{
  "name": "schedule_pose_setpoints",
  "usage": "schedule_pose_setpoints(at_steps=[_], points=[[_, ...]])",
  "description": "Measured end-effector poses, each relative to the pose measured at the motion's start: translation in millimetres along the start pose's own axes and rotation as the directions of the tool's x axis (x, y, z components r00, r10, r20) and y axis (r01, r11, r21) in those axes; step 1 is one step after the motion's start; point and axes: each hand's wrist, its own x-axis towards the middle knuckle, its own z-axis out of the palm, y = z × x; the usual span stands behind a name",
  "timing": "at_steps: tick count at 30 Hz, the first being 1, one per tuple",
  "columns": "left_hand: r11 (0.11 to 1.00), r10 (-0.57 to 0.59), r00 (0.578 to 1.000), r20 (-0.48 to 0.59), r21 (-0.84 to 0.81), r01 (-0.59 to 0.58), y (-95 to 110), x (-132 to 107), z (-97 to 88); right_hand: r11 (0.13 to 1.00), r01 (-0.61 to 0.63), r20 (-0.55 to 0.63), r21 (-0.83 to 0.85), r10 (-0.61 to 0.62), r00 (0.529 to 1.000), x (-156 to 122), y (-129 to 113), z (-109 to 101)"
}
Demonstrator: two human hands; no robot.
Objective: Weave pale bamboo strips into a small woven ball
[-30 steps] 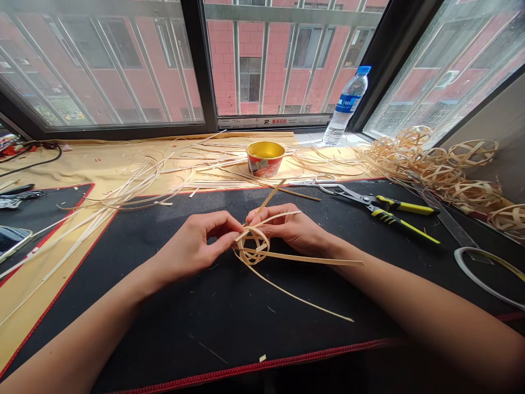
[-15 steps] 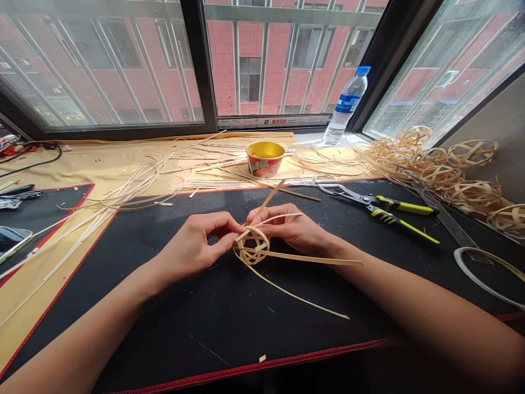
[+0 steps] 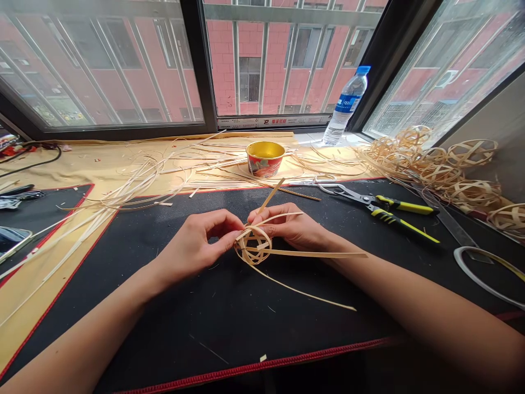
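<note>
A small woven bamboo ball (image 3: 255,249) is held between my two hands above the black mat (image 3: 197,312). My left hand (image 3: 211,235) pinches its upper left side between thumb and forefinger. On the upper right, my right hand (image 3: 289,225) grips the ball with its fingers closed; some fingertips are hidden behind the strips. Several loose strip ends stick out of the weave. One flat strip (image 3: 315,253) reaches right across my right wrist, and a thinner strip (image 3: 307,291) runs down to the right. A short end (image 3: 272,195) points up.
Yellow-handled pliers (image 3: 385,210) lie at the right, near a ruler (image 3: 455,232) and a pale ring (image 3: 459,262). Finished woven balls (image 3: 443,169) pile up at the far right. A red bowl (image 3: 265,164), a water bottle (image 3: 346,106) and loose strips (image 3: 135,183) stand or lie towards the window.
The woven ball has turned slightly, and its long strip ends on the right have swung a little upward. Both hands keep their hold with only a slight shift.
</note>
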Motion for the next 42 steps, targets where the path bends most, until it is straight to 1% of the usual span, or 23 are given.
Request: schedule_pose_setpoints(at_steps=[6,11,15,20,25,28,31,35,39,42], points=[[0.989,-0.074,0.994,0.085,-0.119,0.084,3.0,3.0,-4.6,1.0,0.001,-0.009,-0.019,-0.002,1.0,0.6,0.7,1.2],[0.973,-0.125,0.984,0.125,-0.18,0.146,2.3,4.8,-7.4,0.999,0.015,0.028,-0.046,-0.014,1.0,0.1,0.0,0.5],[0.958,-0.143,0.975,0.168,-0.223,0.179,-0.1,4.6,-6.2,0.998,0.008,0.049,-0.06,-0.005,0.999,0.4,-0.8,-0.5],[0.951,-0.16,0.975,0.156,-0.241,0.194,-1.2,3.5,-3.3,0.995,0.021,0.036,-0.102,-0.017,0.999,0.2,-0.7,1.6],[0.942,-0.174,0.971,0.163,-0.261,0.213,-0.1,3.3,-4.8,0.992,0.069,-0.054,-0.106,-0.075,0.996,0.8,0.2,7.4],[0.931,-0.185,0.97,0.158,-0.287,0.225,0.6,3.8,-6.4,0.993,0.093,-0.047,-0.076,-0.097,0.994,1.8,1.4,8.7],[0.928,-0.174,0.973,0.154,-0.305,0.214,0.4,4.2,-7.1,0.996,0.078,-0.048,-0.04,-0.08,0.996,2.8,2.7,7.6],[0.938,-0.13,0.983,0.133,-0.303,0.165,-1.3,4.6,-6.6,0.999,0.036,-0.079,-0.016,-0.038,0.996,3.1,2.6,5.9],[0.95,-0.099,0.99,0.101,-0.286,0.125,-1.7,4.4,-4.8,0.996,0.062,-0.077,-0.058,-0.067,0.995,2.8,2.3,5.4],[0.962,-0.074,0.996,0.04,-0.261,0.082,-0.2,3.7,-2.3,0.992,0.089,-0.081,-0.089,-0.096,0.992,3.3,4.0,6.3]])
